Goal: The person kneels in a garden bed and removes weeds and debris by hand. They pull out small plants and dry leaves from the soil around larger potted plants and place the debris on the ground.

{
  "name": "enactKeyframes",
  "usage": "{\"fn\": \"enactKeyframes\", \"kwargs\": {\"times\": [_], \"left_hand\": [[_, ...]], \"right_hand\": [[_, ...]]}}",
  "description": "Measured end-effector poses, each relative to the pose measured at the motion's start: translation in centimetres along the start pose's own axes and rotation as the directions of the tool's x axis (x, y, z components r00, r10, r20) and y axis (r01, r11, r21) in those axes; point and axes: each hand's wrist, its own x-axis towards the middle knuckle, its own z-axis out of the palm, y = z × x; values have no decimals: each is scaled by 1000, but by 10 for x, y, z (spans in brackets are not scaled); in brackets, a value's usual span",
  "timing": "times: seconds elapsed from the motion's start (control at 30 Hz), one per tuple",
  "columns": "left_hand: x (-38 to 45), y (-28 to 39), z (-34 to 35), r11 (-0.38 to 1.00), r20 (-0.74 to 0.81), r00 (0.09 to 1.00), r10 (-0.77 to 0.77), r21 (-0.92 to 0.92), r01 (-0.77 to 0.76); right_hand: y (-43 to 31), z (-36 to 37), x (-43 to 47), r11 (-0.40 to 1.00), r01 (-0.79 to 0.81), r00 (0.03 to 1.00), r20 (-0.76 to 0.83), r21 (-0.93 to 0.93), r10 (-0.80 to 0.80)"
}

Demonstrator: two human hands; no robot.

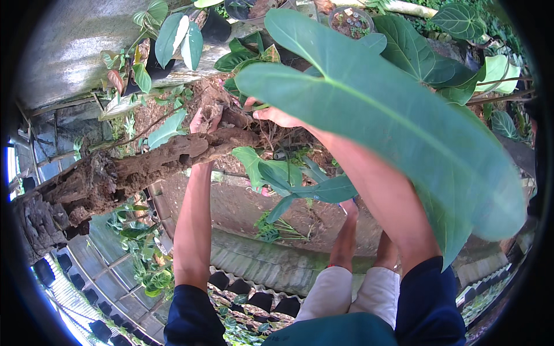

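Note:
My left hand (205,122) is at a piece of crumbly decayed wood (212,107), its fingers around the piece and partly behind it. Just to the right, my right hand (275,116) is by a green stem (261,107) at the base of a large long-lobed leaf (368,108); whether its fingers close on the stem is unclear. The leaf spreads over my right forearm and hides part of it. A thick, rotten tree trunk (147,166) slants from the left rim to the middle, crossing above my left wrist. Thin roots (277,134) hang beside its end.
Potted plants (216,27) stand on a ledge at the top. A grey wall (82,47) is at the upper left. Green leaves (324,189) spread below the trunk's end. Black pots (262,300) line the bottom, near my legs. More broad leaves (407,49) crowd the upper right.

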Motion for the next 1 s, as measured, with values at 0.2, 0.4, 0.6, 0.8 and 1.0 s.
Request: {"fn": "enactKeyframes", "kwargs": {"times": [0.2,0.4,0.6,0.8,1.0], "left_hand": [[-12,3,9,979,-7,999,48,200,-46],[-67,10,39,969,-101,991,86,241,-59],[-92,19,76,909,-16,975,221,366,-200],[-88,16,94,900,-73,986,151,422,-107],[-90,13,90,889,-92,987,131,451,-76]], "right_hand": [[16,12,3,993,-90,993,86,79,84],[4,-10,6,892,-353,929,216,281,299],[16,-8,7,760,-365,921,90,538,379],[16,-10,4,787,-334,918,-12,518,397],[9,-12,1,814,-334,920,-22,476,391]]}}
